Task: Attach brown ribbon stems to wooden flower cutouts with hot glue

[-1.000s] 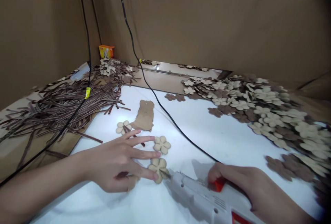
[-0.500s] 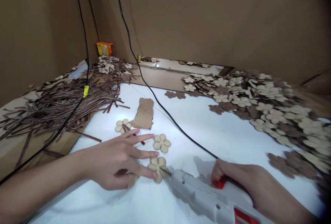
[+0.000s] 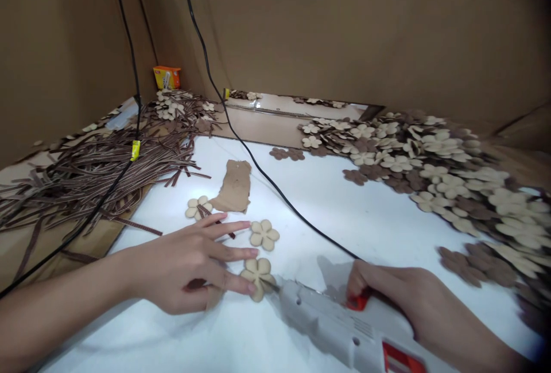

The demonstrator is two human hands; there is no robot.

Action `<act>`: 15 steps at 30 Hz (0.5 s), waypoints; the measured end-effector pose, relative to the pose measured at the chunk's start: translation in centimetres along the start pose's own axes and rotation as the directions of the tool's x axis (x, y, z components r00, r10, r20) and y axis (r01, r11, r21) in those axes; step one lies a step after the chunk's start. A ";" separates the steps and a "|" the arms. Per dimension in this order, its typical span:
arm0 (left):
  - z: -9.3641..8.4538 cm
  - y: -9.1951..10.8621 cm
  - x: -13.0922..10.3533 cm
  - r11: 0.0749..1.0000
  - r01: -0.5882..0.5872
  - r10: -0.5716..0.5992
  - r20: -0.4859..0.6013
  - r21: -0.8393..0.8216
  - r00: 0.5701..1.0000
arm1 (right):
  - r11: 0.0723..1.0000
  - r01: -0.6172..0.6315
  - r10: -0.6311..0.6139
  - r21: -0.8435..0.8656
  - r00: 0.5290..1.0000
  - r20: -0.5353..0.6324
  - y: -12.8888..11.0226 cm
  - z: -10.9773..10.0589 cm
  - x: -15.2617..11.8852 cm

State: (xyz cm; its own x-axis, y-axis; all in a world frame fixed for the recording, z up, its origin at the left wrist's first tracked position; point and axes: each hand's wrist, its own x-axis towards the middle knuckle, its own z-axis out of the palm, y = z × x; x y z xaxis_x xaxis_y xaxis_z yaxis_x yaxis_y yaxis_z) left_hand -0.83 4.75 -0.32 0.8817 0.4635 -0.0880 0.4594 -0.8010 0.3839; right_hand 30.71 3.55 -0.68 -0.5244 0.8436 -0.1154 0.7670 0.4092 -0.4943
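In the head view, the right hand (image 3: 387, 292) has its fingers wrapped around a grey plastic glue gun with a red trigger (image 3: 327, 321), whose thin nozzle (image 3: 272, 287) meets a cream, five-petalled, felt-like flower (image 3: 259, 269) lying on the white table (image 3: 327, 189). The left hand (image 3: 185, 272) is splayed and grasps nothing, one fingertip resting on that flower's edge. Because this fingertip sits just beside the nozzle, a slip could burn it if the metal is hot; too light a press might let the flower skid, and a snagged black cable (image 3: 284, 198) could jerk the aim.
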 end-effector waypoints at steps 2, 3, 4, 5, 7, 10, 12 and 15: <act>0.0 0.0 0.0 1.000 -0.004 0.004 -0.002 0.003 1.000 | 1.000 0.004 -0.004 0.002 1.000 0.012 0.1 0.1 -0.1; 0.0 -0.1 0.0 1.000 -0.005 0.005 -0.002 0.007 1.000 | 1.000 0.008 -0.008 -0.001 1.000 0.017 0.2 0.1 -0.1; 0.0 -0.1 0.0 1.000 -0.006 0.006 -0.002 0.011 1.000 | 1.000 0.014 -0.013 -0.006 1.000 0.020 0.2 0.1 -0.1; 0.0 -0.1 0.0 1.000 -0.007 0.007 -0.002 0.014 1.000 | 1.000 0.018 -0.017 -0.014 1.000 0.017 0.2 0.2 -0.1; 0.0 -0.1 0.0 1.000 -0.007 0.007 -0.001 0.018 1.000 | 0.999 0.021 -0.021 -0.038 1.000 0.001 0.2 0.2 -0.2; 0.0 -0.1 0.0 1.000 -0.006 0.006 -0.004 0.018 1.000 | 0.997 0.030 -0.031 -0.069 0.999 -0.012 0.1 0.2 -0.2; 0.0 -0.1 0.0 1.000 0.001 -0.001 -0.004 0.019 1.000 | 0.997 0.025 -0.025 -0.074 1.000 0.004 0.1 0.1 -0.2; 0.1 -0.1 -0.1 1.000 0.008 -0.008 0.001 0.024 1.000 | 0.996 -0.020 0.022 -0.088 0.999 0.029 0.1 -0.1 -0.2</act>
State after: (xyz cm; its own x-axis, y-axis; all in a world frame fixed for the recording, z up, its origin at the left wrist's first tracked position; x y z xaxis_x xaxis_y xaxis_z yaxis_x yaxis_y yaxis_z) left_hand -0.89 4.74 -0.42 0.8781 0.4696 -0.0917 0.4689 -0.8063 0.3606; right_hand 30.90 3.47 -0.59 -0.5176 0.8422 -0.1510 0.8068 0.4217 -0.4138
